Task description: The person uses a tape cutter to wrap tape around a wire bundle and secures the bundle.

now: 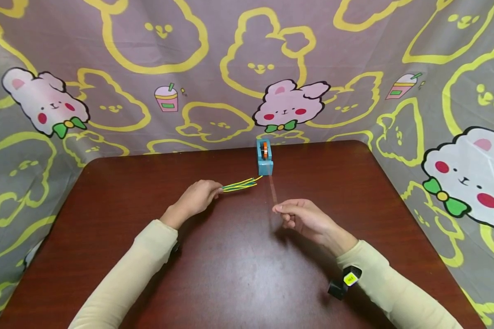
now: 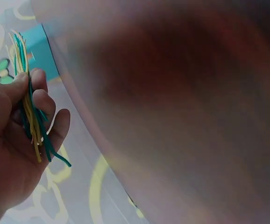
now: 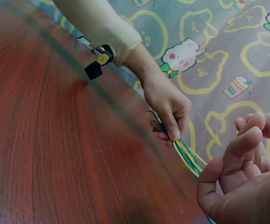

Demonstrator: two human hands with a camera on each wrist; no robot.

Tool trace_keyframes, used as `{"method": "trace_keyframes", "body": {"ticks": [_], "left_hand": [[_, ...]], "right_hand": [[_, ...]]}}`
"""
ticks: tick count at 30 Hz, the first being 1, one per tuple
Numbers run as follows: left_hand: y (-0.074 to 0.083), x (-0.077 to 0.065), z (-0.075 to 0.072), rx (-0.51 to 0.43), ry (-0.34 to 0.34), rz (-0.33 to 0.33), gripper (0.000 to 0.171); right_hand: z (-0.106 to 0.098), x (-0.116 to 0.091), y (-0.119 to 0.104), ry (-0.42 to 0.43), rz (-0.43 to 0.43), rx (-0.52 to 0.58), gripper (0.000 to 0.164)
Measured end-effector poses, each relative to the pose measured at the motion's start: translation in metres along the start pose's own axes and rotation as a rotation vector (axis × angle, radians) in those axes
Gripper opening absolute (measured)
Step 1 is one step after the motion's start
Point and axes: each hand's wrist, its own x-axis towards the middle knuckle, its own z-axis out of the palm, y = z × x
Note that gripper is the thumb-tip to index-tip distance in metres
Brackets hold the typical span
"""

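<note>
A bundle of yellow and green wires (image 1: 239, 185) is pinched between the thumb and fingers of my left hand (image 1: 203, 194). In the left wrist view the wires (image 2: 31, 109) cross the palm, their lower ends splayed. My right hand (image 1: 308, 219) pinches the free end of a strip of clear tape (image 1: 273, 191), drawn out toward me from a blue tape dispenser (image 1: 265, 167). An orange-cored roll (image 1: 265, 150) sits in the dispenser. The far wire ends lie close to the dispenser's front. In the right wrist view the tape is hard to make out.
The dispenser stands near the back edge of a dark reddish-brown table (image 1: 230, 283). A grey curtain (image 1: 214, 91) with yellow outlines and cartoon rabbits hangs behind and along both sides. A small camera (image 1: 343, 283) is strapped to the right wrist.
</note>
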Motion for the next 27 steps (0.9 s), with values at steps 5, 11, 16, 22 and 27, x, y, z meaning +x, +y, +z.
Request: {"method": "trace_keyframes", "body": {"ticks": [5,11,16,22,27], "left_hand": [[0.017,0.003,0.011,0.084,0.044,0.066,0.018],[0.037,0.010,0.022,0.151,0.094,0.126,0.017],[0.053,0.013,0.028,0.173,0.085,0.158,0.017],[0.074,0.018,0.033,0.203,0.081,0.188,0.014],[0.090,0.023,0.035,0.175,0.076,0.187,0.017]], "right_hand": [[-0.001,-0.001,-0.001,-0.001,-0.004,0.018,0.024],[-0.001,-0.003,-0.002,0.012,-0.005,0.022,0.023],[-0.001,-0.003,-0.001,0.007,-0.018,0.035,0.022],[0.000,-0.002,0.000,0.006,-0.016,0.048,0.026],[0.002,-0.001,0.002,0.006,-0.011,0.056,0.028]]}}
